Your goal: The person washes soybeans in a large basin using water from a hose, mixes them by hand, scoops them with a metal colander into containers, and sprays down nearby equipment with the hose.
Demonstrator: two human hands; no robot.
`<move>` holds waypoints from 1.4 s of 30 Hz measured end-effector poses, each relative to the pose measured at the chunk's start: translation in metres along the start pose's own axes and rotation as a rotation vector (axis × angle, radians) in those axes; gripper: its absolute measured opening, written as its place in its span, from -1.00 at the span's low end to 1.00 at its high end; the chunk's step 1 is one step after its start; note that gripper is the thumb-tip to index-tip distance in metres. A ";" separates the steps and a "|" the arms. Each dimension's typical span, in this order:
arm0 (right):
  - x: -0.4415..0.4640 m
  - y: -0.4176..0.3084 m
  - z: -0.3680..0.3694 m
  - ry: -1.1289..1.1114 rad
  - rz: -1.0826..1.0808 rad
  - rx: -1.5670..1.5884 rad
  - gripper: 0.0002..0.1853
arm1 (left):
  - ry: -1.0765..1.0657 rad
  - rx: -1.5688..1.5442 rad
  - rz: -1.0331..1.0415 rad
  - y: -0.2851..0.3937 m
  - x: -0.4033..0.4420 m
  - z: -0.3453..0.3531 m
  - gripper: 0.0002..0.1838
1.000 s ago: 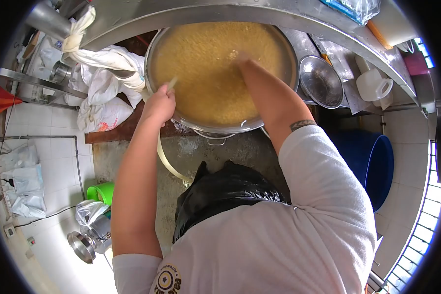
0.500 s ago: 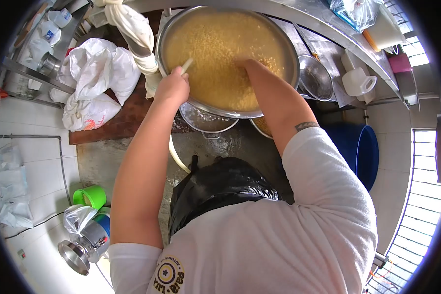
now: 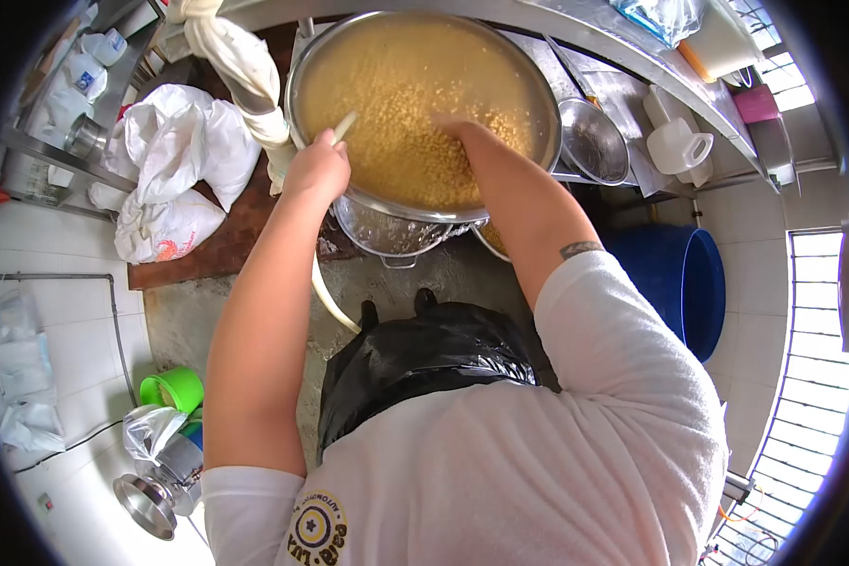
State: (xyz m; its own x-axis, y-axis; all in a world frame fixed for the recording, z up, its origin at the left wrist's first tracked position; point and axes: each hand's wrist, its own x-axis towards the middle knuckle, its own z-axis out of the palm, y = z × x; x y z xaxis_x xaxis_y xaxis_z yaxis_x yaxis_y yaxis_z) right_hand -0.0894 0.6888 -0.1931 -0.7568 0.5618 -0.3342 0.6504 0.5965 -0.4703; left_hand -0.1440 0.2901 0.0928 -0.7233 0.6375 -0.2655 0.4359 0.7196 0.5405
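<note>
1. White sacks [image 3: 174, 226] slump on a brown board [image 3: 151, 275] at the far left, perhaps to stay off the grey floor [image 3: 179, 325].
2. The left grip [image 3: 319, 173] is clamped around a pale hose [image 3: 325, 294] close to its tip, at the left edge of the big bowl [image 3: 401, 209]. Holding it near the end likely keeps the tip aimed inward.
3. A pot [image 3: 375, 241] sits lower, under the bowl's near edge, apparently where it would catch any spill.
4. Inside the bowl are cloudy water and yellow grains [image 3: 443, 174], thickest towards the middle and near side.
5. The right grip [image 3: 455, 125] is sunk among those grains. The murk hides the fingers, so I cannot tell whether they are apart or together.
6. On the tabletop [image 3: 632, 118], a long-handled pan [image 3: 594, 141] rests just beside the bowl, probably for easy reach, with a white jug [image 3: 677, 146] further right.
7. A blue barrel [image 3: 703, 292] stands below, by the wall.
</note>
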 end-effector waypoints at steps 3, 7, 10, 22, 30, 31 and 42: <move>-0.054 -0.039 -0.028 -0.064 -0.021 0.104 -0.32 | 0.032 0.035 -0.039 0.004 0.002 0.004 -0.63; -0.113 -0.077 -0.057 -0.144 -0.066 0.298 -0.27 | 0.066 0.090 -0.080 0.013 -0.001 0.006 -0.60; -0.140 -0.096 -0.069 -0.206 -0.109 0.442 -0.24 | 0.080 0.136 -0.093 0.010 0.005 0.012 -0.57; -0.166 -0.130 -0.082 -0.350 -0.098 1.082 0.01 | 0.111 0.323 -0.150 -0.010 0.026 0.028 -0.46; -0.165 -0.150 -0.116 -0.320 0.076 1.481 -0.06 | 0.141 0.184 -0.150 0.013 0.007 0.019 -0.55; -0.176 -0.154 -0.129 -0.266 0.084 1.565 -0.05 | 0.116 0.227 -0.159 0.007 0.013 0.020 -0.50; -0.262 -0.152 -0.239 -0.024 -0.307 -0.185 -0.44 | 0.124 0.151 -0.161 0.021 0.000 0.015 -0.54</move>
State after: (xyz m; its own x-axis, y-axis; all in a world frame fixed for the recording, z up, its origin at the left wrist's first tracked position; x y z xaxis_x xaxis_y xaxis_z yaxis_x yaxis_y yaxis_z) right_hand 0.0261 0.5884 0.1615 -0.9187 0.3277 -0.2207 0.3914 0.8305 -0.3964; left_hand -0.1274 0.3093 0.0923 -0.8461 0.4794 -0.2331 0.3781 0.8480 0.3714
